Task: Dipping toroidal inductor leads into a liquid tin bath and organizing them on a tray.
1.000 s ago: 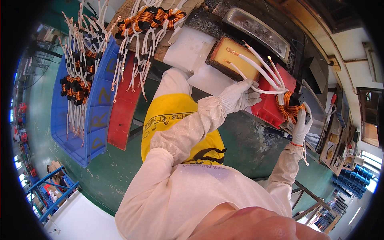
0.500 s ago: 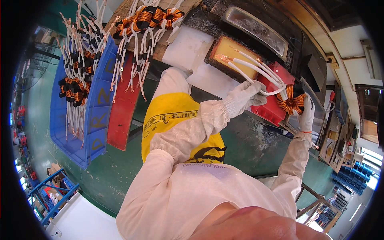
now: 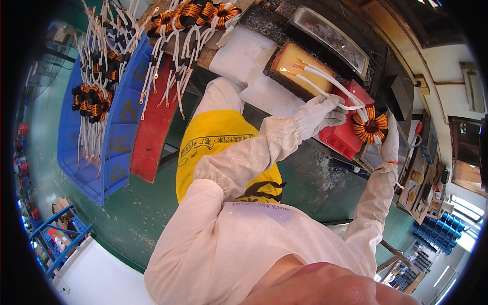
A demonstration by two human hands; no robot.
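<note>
My right hand (image 3: 391, 140), in a white glove, holds the outer side of a toroidal coil (image 3: 367, 133) wound with copper wire and partly black. My left hand (image 3: 324, 113), gloved too, is closed around one of the coil's white lead wires (image 3: 317, 88) between the coil and its end. Several leads reach up and left from the coil. Their copper terminal lugs (image 3: 284, 70) appear over a rectangular box with a yellow surface (image 3: 299, 56); whether they touch it I cannot tell.
Behind the yellow box lies a metal-framed rectangular trough (image 3: 330, 38). A red plastic bin (image 3: 338, 141) sits beneath the coil. At left, a blue crate (image 3: 114, 168) holds several coils, and more coils (image 3: 195, 14) rest on a board. A red panel (image 3: 147, 157) stands beside the crate.
The coil has turned so that its open ring faces me more. The left hand and the leads have shifted slightly, and the lugs sit lower against the yellow box. The whole view has moved a little.
</note>
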